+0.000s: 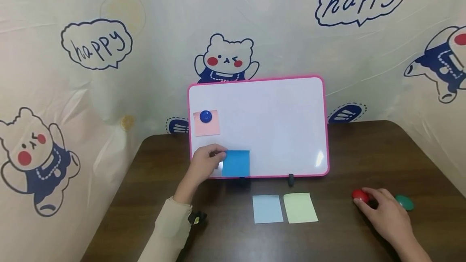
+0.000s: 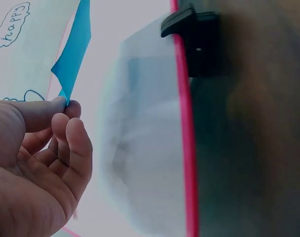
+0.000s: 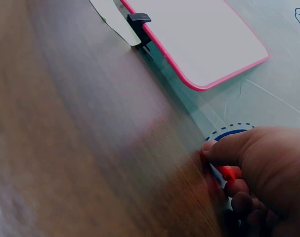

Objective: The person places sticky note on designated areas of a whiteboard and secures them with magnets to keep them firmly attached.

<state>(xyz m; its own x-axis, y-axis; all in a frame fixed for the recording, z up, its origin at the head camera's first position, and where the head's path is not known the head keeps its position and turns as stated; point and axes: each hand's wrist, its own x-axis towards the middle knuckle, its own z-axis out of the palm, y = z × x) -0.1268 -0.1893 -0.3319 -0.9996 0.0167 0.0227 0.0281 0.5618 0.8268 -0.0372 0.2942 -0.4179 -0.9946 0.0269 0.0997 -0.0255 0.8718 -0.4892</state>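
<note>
My left hand [image 1: 206,162] pinches the upper left corner of a blue sticky note [image 1: 236,164] in front of the lower left part of a pink-framed whiteboard [image 1: 276,124]. In the left wrist view the note [image 2: 76,49] is seen nearly edge-on, its corner between thumb and finger. At the right of the table, my right hand [image 1: 391,215] holds a round red magnet [image 1: 360,196] between thumb and fingers. The right wrist view shows only a bit of the red magnet [image 3: 227,173]. A green magnet [image 1: 405,202] lies just beyond that hand.
A pink note [image 1: 207,128] hangs on the board under a dark blue magnet [image 1: 205,116]. On the brown table [image 1: 225,229] lie a light blue note [image 1: 267,209] and a pale green note [image 1: 300,208]. Black feet [image 1: 291,179] support the board; a patterned curtain [image 1: 160,43] stands behind.
</note>
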